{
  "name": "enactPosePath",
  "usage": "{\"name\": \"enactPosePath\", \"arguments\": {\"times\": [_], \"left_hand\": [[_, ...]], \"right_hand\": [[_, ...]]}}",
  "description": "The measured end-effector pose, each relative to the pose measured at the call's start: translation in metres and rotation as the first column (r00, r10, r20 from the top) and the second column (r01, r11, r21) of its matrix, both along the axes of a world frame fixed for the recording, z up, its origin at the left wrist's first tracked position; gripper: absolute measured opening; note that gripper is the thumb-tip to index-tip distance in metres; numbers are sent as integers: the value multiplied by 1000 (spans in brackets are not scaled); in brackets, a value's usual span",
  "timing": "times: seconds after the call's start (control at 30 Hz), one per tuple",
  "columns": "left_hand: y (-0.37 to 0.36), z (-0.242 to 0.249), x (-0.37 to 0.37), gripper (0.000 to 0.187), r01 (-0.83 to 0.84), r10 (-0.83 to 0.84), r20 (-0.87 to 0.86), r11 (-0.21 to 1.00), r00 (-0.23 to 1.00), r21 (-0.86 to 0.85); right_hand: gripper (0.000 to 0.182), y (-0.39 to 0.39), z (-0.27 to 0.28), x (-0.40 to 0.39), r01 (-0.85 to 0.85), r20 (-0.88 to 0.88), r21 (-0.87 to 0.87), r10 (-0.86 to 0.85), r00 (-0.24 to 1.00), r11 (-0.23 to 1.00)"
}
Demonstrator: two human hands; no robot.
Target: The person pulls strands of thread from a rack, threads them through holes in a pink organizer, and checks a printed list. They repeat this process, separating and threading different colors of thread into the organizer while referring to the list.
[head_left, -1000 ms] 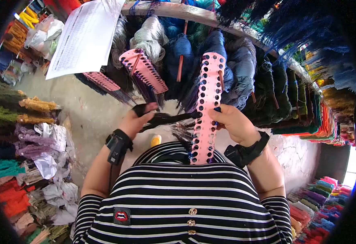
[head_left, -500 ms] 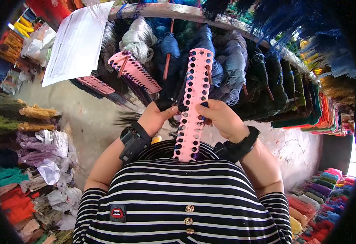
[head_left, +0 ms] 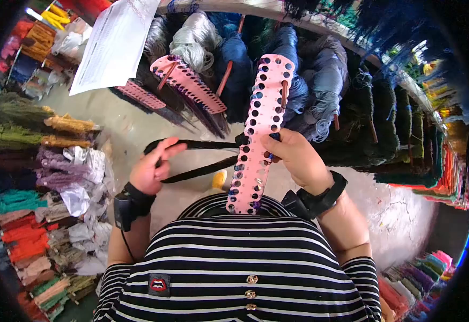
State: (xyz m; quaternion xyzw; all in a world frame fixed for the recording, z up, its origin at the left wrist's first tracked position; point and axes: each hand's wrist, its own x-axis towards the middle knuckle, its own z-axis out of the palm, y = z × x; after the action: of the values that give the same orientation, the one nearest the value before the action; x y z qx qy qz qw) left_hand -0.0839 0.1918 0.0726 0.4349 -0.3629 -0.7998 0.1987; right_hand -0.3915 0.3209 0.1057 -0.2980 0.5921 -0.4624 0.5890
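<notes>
A long pink card with round holes along both edges stands upright in front of my chest. My right hand pinches its right edge, thumb on the front, beside a dark blue strand in the holes. To the left, my left hand holds a hank of black thread, its fingers partly spread and slightly blurred. The thread runs in two stretched lengths from the card's left edge, forming a loop around the hand. The card's upper end rests against a brown stick.
Silver and blue yarn skeins hang on sticks from a rail ahead. Two more pink cards hang there, with a printed sheet at the upper left. Coloured yarn bundles line the left side, others the lower right.
My left hand has moved left, away from the card, drawing the black thread out into a long loop. My right hand still grips the card in about the same place.
</notes>
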Motion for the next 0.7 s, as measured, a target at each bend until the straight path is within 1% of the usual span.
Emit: {"name": "enactPosePath", "arguments": {"times": [0.07,0.1,0.13,0.23,0.3,0.33,0.37,0.4,0.43,0.5,0.57,0.6,0.63,0.7], "left_hand": [[4,5,14,33,-88,87,36,996,996,23],[5,5,19,32,-100,99,56,995,994,18],[6,4,25,32,-108,107,74,994,992,13],[7,7,30,29,-137,135,121,991,983,5],[1,4,42,29,-141,139,112,990,984,4],[-5,-1,52,29,-136,135,77,991,988,15],[-12,-7,64,30,-137,136,38,990,990,17],[-19,-8,72,29,-156,155,35,988,987,12],[-26,-7,78,29,-188,188,8,981,982,35],[-43,-10,95,26,-208,209,-7,977,978,49],[-60,-9,117,27,-221,227,-64,972,972,84],[-69,-9,129,27,-220,227,-108,973,968,70],[-76,-6,138,27,-232,236,-128,972,963,45],[-95,2,156,26,-276,280,-137,960,950,47]], "right_hand": [[29,0,-4,0,-6,20,-19,7,1000,1000],[30,-1,-7,0,-6,25,-28,6,1000,1000],[31,-1,-10,-1,-20,-7,-43,19,1000,999],[31,-3,-20,2,10,-15,-61,-11,1000,998],[31,-4,-22,4,6,-257,-14,-9,966,1000],[30,-8,-23,4,3,-378,-1,-3,926,1000],[30,-11,-36,4,33,-492,-93,-75,867,995],[30,-11,-59,4,49,-586,-196,-158,795,979],[30,-14,-76,4,52,-656,-304,-249,713,951],[29,-14,-89,4,234,-592,-194,-304,747,953],[31,-7,-104,6,296,-520,-311,-422,743,903],[34,-3,-99,11,214,-696,-344,-402,595,914],[39,3,-92,17,138,-831,-358,-383,404,923],[47,10,-95,35,407,-648,-441,-598,472,800]]}}
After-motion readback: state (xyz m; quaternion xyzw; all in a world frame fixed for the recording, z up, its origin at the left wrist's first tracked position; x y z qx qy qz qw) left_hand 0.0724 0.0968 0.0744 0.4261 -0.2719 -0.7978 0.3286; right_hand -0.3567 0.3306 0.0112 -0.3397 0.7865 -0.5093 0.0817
